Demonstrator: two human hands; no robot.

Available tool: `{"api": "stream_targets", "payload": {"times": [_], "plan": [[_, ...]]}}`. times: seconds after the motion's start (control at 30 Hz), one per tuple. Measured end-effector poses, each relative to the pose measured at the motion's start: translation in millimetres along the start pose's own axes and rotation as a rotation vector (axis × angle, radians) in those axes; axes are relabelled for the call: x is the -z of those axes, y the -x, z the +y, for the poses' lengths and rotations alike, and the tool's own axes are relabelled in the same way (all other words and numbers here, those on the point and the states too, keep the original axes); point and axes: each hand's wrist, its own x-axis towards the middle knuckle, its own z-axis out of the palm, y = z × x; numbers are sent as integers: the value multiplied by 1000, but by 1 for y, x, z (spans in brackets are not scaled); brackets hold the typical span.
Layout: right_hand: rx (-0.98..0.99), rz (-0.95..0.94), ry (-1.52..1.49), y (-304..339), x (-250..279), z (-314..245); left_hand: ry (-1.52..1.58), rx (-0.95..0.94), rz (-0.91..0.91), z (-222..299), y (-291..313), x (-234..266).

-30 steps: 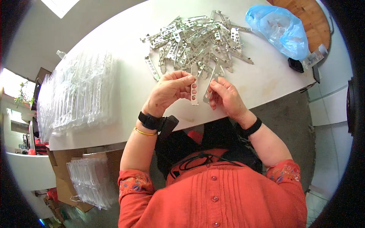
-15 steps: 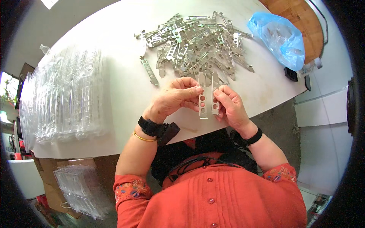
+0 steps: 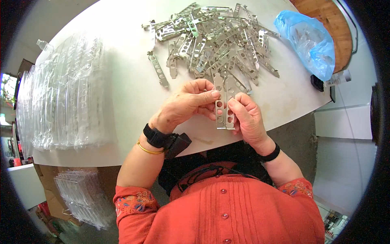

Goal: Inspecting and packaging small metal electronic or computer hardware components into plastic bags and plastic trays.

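Observation:
Between thumb and fingers, my left hand [image 3: 194, 99] pinches a flat metal bracket [image 3: 219, 116] with a row of round holes. My right hand [image 3: 248, 116] grips a second perforated bracket [image 3: 230, 87] of like shape. Both strips stand upright side by side, their long edges close together or touching, with the bent ends at the bottom. Just beyond my hands lies a heap of loose metal brackets [image 3: 219, 40]. One bracket [image 3: 157, 70] rests apart at the heap's left side.
Clear plastic trays [image 3: 67, 97] are stacked on the white table [image 3: 130, 134] at left. A blue plastic bag [image 3: 304, 42] lies at the far right, beside a clear bottle [image 3: 340, 77]. More plastic trays [image 3: 84, 197] sit lower left by a cardboard box [image 3: 50, 191].
The two brackets have come together, closing the gap between them. My right hand has turned its bracket flat beside the left one. The whole view has shifted slightly.

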Motion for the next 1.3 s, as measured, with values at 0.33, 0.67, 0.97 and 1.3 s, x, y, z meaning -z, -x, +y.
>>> {"api": "stream_targets", "payload": {"times": [0.33, 0.67, 0.97, 1.3], "plan": [[-2, -35, -37, 0, 2, 0, 34, -1, 30, -2, -3, 0], [-18, -28, -6, 0, 3, 0, 6, 21, 36, 1, -2, -2], [-30, -22, -21, -1, 1, -1, 16, 35, 23, 2, -1, -2], [-25, -37, -23, -2, 2, -1, -19, 23, 42, 1, -1, -5]]}}
